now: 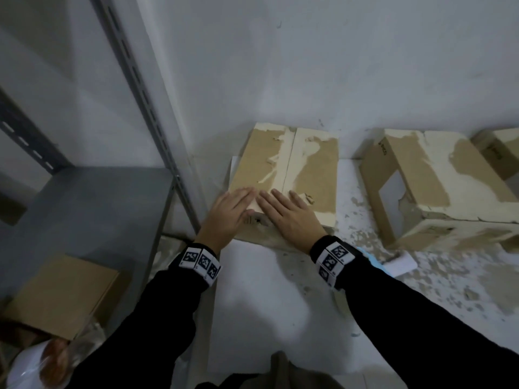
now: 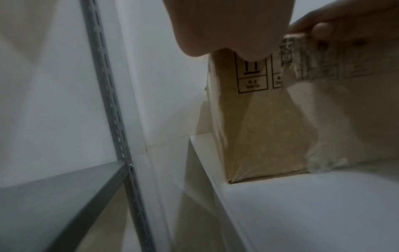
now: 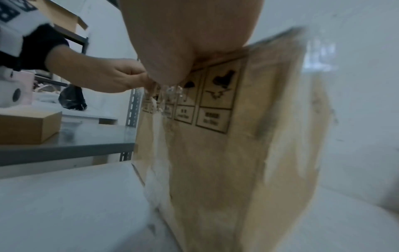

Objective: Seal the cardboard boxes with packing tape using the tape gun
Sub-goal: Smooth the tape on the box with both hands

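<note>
A worn cardboard box (image 1: 306,169) with closed flaps stands on the white table (image 1: 266,304) against the wall. Both hands lie flat on its top near the front edge, fingers straight: my left hand (image 1: 233,209) at the front left corner, my right hand (image 1: 283,211) beside it over the centre seam. A crumpled end of clear tape (image 3: 168,90) hangs over the box's printed front face (image 2: 248,119), and both thumbs touch it there. Right of my right wrist a blue and white object (image 1: 393,262) peeks out; I cannot tell whether it is the tape gun.
A second torn box (image 1: 438,186) lies on its side to the right, a third (image 1: 502,153) behind it. A grey metal rack (image 1: 84,209) with a slotted upright (image 1: 157,122) stands close on the left. A flat carton (image 1: 61,296) sits lower down. Paper scraps litter the table's right side.
</note>
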